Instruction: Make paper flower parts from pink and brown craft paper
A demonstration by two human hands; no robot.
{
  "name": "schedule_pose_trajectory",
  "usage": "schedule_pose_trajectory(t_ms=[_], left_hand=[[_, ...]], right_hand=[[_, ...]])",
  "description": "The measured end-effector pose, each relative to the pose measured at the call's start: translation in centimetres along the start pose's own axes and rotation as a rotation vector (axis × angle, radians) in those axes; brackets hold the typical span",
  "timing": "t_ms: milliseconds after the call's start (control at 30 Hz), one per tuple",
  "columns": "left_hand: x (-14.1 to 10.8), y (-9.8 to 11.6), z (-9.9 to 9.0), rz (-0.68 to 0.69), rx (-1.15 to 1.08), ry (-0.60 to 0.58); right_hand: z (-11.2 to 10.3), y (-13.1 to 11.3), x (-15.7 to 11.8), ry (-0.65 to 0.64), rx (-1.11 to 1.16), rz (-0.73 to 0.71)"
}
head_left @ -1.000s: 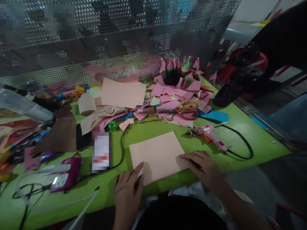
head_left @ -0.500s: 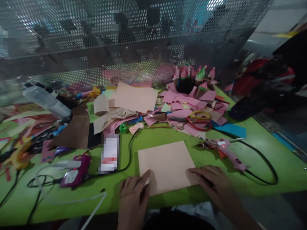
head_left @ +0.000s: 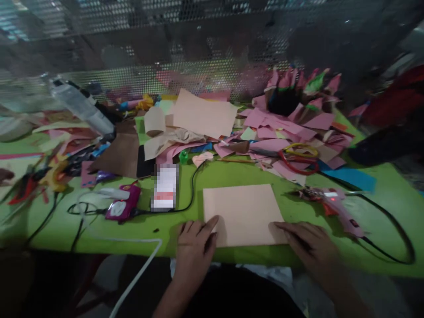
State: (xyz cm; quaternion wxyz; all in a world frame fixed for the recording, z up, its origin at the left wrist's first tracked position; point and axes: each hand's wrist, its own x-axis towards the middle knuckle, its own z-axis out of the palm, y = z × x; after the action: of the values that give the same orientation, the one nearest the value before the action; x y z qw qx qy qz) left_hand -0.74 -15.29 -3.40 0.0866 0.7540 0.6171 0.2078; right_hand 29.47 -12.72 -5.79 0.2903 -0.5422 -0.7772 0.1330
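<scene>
A pale peach sheet of paper [head_left: 245, 212] lies flat on the green table [head_left: 185, 190] in front of me. My left hand [head_left: 198, 243] rests at its left edge, index fingertip on the paper and thumb apart. At the opposite edge, my right hand [head_left: 308, 243] touches the paper with its outstretched index finger; the other fingers are partly hidden. Neither hand has closed around the sheet. To the right of the paper lies a pink glue gun [head_left: 342, 210] with a small red light and a black cable.
Pink paper scraps [head_left: 278, 126], scissors with red and yellow handles [head_left: 300, 157] and a larger peach sheet [head_left: 205, 112] crowd the back. A purple power socket [head_left: 124, 203] with cables and a phone [head_left: 164, 187] lie left. Someone's hand [head_left: 5, 176] shows at the far left edge.
The view has swung left and down, so everything appears shifted right and higher. Both hands stay at the same edges of the sheet, which has hardly moved on the table.
</scene>
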Motion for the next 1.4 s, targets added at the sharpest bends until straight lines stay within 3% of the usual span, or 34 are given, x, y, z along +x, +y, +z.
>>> schedule_pose_trajectory(t_ms=[200,467,900,1400], left_hand=[[0.0,0.5,-0.3,-0.011,-0.023,-0.013],[-0.1,0.6,-0.2,-0.038,-0.043,-0.04],[0.0,-0.3,-0.1,-0.031,-0.003,-0.054],[-0.1,-1.0,0.7,0.013,0.064,-0.006]], right_hand=[[-0.4,1.2,-0.6,-0.132,-0.045,0.003],[-0.4,0.0,-0.5,-0.067,-0.024,0.112],[-0.3,-0.6,0.5,-0.024,0.009,0.039],[0.1,-1.7,0.6,0.023,0.027,0.107]])
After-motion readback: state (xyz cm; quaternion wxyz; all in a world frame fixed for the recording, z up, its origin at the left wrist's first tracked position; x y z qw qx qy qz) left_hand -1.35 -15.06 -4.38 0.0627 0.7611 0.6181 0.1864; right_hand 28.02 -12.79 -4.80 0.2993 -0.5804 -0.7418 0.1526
